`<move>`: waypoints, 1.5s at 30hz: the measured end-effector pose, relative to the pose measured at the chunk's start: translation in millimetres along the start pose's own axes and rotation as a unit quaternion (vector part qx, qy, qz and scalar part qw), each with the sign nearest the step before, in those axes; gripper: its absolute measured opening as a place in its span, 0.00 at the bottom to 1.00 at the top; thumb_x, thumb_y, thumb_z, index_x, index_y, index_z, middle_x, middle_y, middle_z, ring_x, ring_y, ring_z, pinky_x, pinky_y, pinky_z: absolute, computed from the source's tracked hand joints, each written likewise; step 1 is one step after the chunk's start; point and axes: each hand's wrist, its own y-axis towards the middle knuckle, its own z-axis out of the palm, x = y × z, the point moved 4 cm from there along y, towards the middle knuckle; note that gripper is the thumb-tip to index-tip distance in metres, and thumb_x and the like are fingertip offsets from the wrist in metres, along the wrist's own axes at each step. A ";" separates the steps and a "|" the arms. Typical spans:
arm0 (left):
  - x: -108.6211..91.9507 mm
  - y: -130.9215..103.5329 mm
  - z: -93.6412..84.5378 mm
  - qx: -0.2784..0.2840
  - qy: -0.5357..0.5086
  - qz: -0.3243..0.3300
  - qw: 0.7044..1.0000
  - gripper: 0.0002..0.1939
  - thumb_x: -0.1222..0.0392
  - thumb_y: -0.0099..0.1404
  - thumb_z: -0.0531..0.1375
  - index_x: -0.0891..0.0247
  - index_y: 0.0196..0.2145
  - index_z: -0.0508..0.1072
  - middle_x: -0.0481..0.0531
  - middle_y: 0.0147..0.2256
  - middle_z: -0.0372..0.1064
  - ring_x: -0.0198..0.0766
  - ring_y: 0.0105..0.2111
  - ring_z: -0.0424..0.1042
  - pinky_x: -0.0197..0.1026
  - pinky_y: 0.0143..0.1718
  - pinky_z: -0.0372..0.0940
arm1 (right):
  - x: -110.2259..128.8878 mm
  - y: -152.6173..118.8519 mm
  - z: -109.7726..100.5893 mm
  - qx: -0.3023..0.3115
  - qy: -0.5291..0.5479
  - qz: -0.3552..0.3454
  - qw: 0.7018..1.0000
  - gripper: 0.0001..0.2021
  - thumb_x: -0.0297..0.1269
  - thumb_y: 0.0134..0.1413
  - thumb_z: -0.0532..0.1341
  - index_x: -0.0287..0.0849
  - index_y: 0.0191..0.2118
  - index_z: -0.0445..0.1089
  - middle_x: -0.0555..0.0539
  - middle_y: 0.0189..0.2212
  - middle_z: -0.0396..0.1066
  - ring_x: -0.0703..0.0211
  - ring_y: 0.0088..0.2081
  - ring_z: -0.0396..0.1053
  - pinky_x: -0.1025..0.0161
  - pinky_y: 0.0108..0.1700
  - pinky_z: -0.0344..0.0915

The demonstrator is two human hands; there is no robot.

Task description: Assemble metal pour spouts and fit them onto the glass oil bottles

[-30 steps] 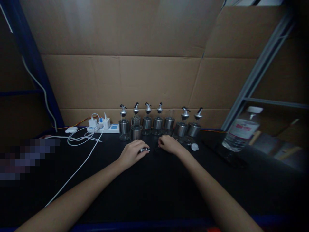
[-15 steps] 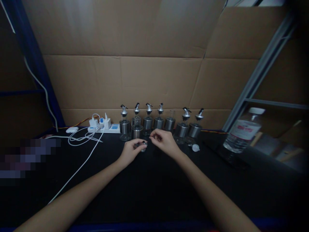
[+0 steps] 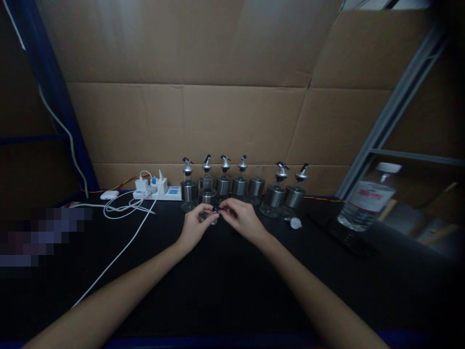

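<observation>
My left hand (image 3: 195, 227) pinches a small silver and black pourer top (image 3: 215, 211) in front of the bottles. Touching or nearly touching its tip, my right hand (image 3: 241, 218) has its fingertips pressed together; what they hold is too small to name. Just behind my left hand stands an uncapped glass and steel bottle (image 3: 207, 195). Another bottle without a top (image 3: 256, 185) is in the back row. Several bottles with silver pourers stand there too, among them one at the left end (image 3: 188, 191) and one right of my hands (image 3: 275, 194).
A pourer with a clear disc (image 3: 295, 223) lies right of my right hand. Further right are a large water bottle (image 3: 368, 201) and a dark flat object. White cables run from a power strip (image 3: 173, 194) at left. Cardboard (image 3: 203, 121) stands behind.
My right hand has moved left and slightly closer to my left hand, so its fingertips are now at the pourer top. My left hand stays nearly in place, its grip kept.
</observation>
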 end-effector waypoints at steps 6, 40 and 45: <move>-8.6 -2.6 -2.5 -0.022 0.026 0.029 0.999 0.10 0.57 0.53 0.57 0.66 0.32 0.67 0.50 0.29 0.66 0.32 0.26 0.66 0.31 0.24 0.60 | 1.0 -1.4 1.4 -0.020 -0.018 0.002 1.000 0.03 0.27 0.48 0.53 0.40 0.32 0.61 0.49 0.26 0.63 0.66 0.28 0.62 0.69 0.30 0.59; -11.5 -3.2 -7.1 -0.045 -0.034 0.032 0.998 0.10 0.59 0.56 0.54 0.64 0.36 0.65 0.51 0.30 0.66 0.35 0.31 0.67 0.36 0.33 0.60 | 0.4 -0.2 6.0 0.063 0.100 0.014 0.993 0.15 0.27 0.45 0.56 0.40 0.42 0.58 0.48 0.33 0.63 0.68 0.28 0.64 0.68 0.30 0.66; -9.2 -2.4 -3.5 -0.014 -0.052 0.033 0.998 0.09 0.59 0.56 0.54 0.65 0.36 0.65 0.49 0.28 0.65 0.34 0.30 0.66 0.35 0.33 0.59 | 1.0 -0.8 7.3 0.067 0.148 0.017 0.987 0.19 0.27 0.44 0.57 0.40 0.45 0.58 0.47 0.35 0.63 0.68 0.29 0.65 0.68 0.30 0.67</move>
